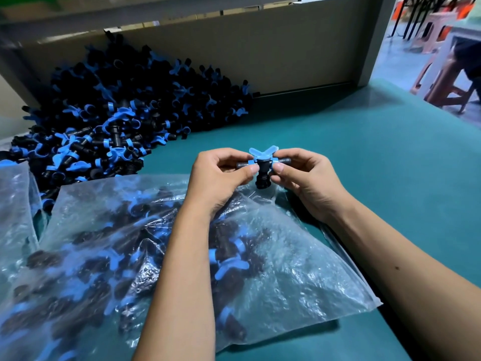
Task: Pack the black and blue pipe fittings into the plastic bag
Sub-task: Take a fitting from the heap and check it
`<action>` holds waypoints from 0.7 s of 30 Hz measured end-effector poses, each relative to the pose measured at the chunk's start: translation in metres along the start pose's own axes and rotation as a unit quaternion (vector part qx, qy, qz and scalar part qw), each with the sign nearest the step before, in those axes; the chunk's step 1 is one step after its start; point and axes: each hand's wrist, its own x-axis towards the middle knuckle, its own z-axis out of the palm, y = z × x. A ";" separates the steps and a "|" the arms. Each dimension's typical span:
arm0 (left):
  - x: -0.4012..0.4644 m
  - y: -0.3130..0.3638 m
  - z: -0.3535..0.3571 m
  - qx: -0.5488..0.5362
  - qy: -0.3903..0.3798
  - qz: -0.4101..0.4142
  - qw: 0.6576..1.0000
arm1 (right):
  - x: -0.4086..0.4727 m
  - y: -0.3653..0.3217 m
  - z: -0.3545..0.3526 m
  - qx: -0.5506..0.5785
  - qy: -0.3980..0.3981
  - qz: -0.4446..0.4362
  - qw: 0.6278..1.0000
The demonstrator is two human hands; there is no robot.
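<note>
A black pipe fitting with blue wing-shaped clips (262, 162) is held above the table between both hands. My left hand (218, 175) pinches its left arm and my right hand (309, 178) pinches its right arm; the black stem points down. Below my forearms lies a clear plastic bag (299, 277) holding several black and blue fittings, its mouth near my hands. A large heap of loose fittings (125, 110) covers the table's far left.
The green table top (364, 162) stretches to the right and front. A beige board wall (260, 53) stands behind the heap. Another clear bag (15, 204) lies at the left edge. Stools and a seated person (458, 61) are at far right.
</note>
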 end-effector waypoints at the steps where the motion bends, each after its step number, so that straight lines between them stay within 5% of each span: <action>1: 0.000 -0.001 -0.001 0.009 -0.005 0.003 1.000 | 0.000 0.000 0.000 -0.005 0.000 0.002 1.000; 12: 0.000 0.001 0.001 -0.069 0.026 -0.017 0.997 | 0.004 -0.008 -0.005 0.091 0.136 0.029 0.986; 21: 0.002 -0.005 0.003 0.019 0.002 0.005 1.000 | -0.003 -0.001 0.002 -0.061 -0.007 -0.015 0.998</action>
